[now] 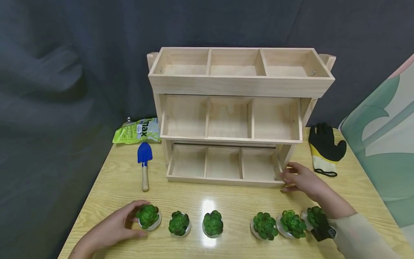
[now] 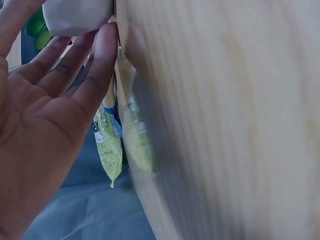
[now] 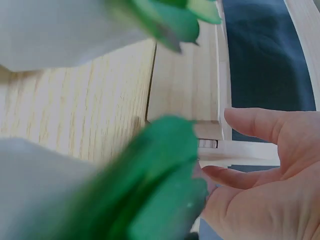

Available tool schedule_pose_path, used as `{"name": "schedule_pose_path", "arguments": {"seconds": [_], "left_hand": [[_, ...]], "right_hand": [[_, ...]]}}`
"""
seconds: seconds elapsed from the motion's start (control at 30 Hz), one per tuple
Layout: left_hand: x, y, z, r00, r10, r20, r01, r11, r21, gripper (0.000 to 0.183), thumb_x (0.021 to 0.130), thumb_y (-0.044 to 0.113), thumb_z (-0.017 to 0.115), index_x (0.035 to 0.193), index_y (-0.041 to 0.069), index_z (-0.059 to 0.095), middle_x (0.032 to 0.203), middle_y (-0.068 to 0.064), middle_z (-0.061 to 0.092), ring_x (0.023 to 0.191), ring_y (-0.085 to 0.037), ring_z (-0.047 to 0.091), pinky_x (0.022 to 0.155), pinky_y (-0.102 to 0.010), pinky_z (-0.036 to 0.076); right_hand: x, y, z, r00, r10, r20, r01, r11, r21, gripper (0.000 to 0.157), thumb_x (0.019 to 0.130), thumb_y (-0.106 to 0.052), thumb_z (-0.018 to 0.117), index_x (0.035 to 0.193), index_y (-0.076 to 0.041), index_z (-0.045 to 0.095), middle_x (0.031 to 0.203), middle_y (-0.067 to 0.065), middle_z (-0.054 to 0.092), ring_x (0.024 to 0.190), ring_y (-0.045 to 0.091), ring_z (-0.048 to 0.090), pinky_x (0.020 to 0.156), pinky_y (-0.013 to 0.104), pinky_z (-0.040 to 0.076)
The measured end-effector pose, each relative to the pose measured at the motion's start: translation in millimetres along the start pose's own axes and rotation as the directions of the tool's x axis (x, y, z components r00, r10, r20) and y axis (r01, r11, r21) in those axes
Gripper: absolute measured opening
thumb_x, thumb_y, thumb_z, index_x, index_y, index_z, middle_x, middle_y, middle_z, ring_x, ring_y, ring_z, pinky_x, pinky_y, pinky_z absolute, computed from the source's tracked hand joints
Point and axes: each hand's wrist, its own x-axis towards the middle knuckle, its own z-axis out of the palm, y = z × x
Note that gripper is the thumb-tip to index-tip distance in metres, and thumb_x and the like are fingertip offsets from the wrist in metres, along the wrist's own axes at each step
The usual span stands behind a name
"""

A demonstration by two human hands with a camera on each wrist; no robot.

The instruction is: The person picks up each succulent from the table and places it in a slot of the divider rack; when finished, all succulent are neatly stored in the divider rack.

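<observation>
Six small green succulents in white pots stand in a row along the near part of the table. My left hand [image 1: 119, 223] curves loosely about the leftmost potted succulent [image 1: 148, 216], fingers behind it and thumb on the near side. In the left wrist view, the fingertips are right at its white pot [image 2: 77, 17]. At the right end of the bottom tier of a wooden three-tier planter stand [image 1: 240, 87], my right hand [image 1: 302, 180] touches the corner with spread fingers. The right wrist view has the thumb at the box rim [image 3: 222, 85], with large blurred leaves [image 3: 165, 175] in front.
A blue hand trowel [image 1: 145, 165] with a wooden handle lies left of the stand, near a green plastic bag [image 1: 136, 131]. On the right lies a black and yellow glove [image 1: 326, 147]. Three succulents [image 1: 292, 223] stand close by the right forearm. Dark cloth hangs behind.
</observation>
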Motion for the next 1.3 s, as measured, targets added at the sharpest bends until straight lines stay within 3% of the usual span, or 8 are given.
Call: {"name": "schedule_pose_path", "arguments": {"seconds": [0.23,0.43,0.93,1.3], "left_hand": [[3.1,1.8,0.5,1.000,0.021,0.002,-0.021,1.000,-0.011,0.078,0.089,0.036,0.088,0.152,0.014,0.050,0.150,-0.014,0.059,0.119,0.004,0.066,0.093,-0.021,0.058],[3.9,2.2,0.9,0.999,0.032,0.002,-0.032,0.999,-0.030,0.076,0.088,0.035,0.089,0.150,0.011,0.051,0.148,-0.017,0.060,0.116,0.004,0.068,0.092,-0.021,0.060],[3.2,-1.2,0.5,0.997,0.075,0.002,-0.075,0.996,-0.046,0.070,0.090,0.032,0.087,0.147,0.012,0.053,0.145,-0.016,0.061,0.117,0.001,0.068,0.094,-0.021,0.059],[3.6,9.2,-7.3,0.998,0.040,-0.046,-0.041,0.999,-0.014,0.070,0.088,0.035,0.089,0.147,0.017,0.056,0.147,-0.012,0.061,0.118,0.002,0.066,0.095,-0.020,0.057]], "right_hand": [[3.6,-2.4,3.9,1.000,0.017,-0.020,-0.017,1.000,0.022,0.069,0.112,-0.015,0.051,0.161,0.016,0.014,0.149,0.037,0.036,0.115,0.028,0.061,0.091,0.037,0.067],[5.2,-7.0,2.1,0.999,0.034,-0.031,-0.034,0.999,-0.023,0.069,0.113,-0.018,0.047,0.163,0.017,0.013,0.154,0.043,0.038,0.124,0.039,0.063,0.098,0.045,0.065],[7.2,0.8,-1.9,1.000,0.022,-0.003,-0.022,0.999,0.036,0.067,0.115,-0.017,0.044,0.164,0.016,0.011,0.161,0.045,0.031,0.129,0.039,0.065,0.097,0.040,0.066],[6.0,1.1,-4.5,1.000,0.027,0.005,-0.027,0.997,0.068,0.065,0.115,-0.014,0.043,0.164,0.015,0.012,0.161,0.045,0.031,0.126,0.034,0.068,0.093,0.036,0.066]]}}
